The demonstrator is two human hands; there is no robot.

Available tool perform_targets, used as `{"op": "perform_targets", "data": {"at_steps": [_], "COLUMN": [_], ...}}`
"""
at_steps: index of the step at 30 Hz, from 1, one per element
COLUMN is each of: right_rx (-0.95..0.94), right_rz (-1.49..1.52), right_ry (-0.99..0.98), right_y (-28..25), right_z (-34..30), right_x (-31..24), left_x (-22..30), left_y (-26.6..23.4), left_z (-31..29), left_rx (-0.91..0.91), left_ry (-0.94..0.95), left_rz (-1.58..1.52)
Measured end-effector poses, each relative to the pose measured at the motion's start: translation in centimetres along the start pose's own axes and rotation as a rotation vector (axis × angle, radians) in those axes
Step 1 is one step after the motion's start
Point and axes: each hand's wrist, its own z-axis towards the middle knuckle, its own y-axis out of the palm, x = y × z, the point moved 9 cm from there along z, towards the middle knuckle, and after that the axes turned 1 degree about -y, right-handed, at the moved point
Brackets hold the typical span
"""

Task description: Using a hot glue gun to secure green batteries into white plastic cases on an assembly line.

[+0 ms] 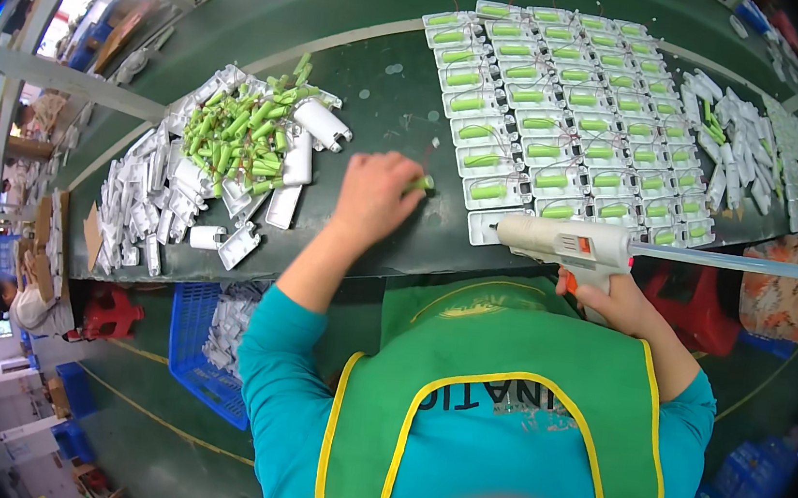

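Observation:
My right hand (pixel 615 303) is wrapped round the grip of a white hot glue gun (pixel 556 236), a long clear glue stick (pixel 719 259) standing out of its back. The gun's nozzle points left, over an unfilled white plastic housing (pixel 481 228) at the near end of the rows. My left hand (pixel 378 193) is closed on a small green battery cell (pixel 420 183), its wire end rising behind the fingers. Beyond the gun, white housings (pixel 489 193) lie in several columns, most with a green cell and thin wires inside.
To the left is a heap of green cells (pixel 236 130) with wires, among loose white housings (pixel 148 189). More white parts (pixel 746 140) are piled at the far right of the dark green worktable (pixel 366 100). Below the table stands a blue crate (pixel 192 324) of white parts; red stools (pixel 694 314) flank me.

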Motion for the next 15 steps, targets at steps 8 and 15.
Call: {"op": "perform_targets", "data": {"at_steps": [8, 15], "right_rx": [0.107, 0.178], "right_rz": [-0.184, -0.097], "right_ry": [0.01, 0.062], "right_y": [-1.0, -1.6], "right_z": [-0.9, -2.0], "right_x": [0.5, 1.4], "left_x": [5.0, 9.8], "left_y": [1.0, 2.5], "left_z": [-3.0, -1.6], "left_rx": [0.188, 0.195], "left_ry": [0.022, 0.149], "left_rz": [-0.204, -0.223]}}
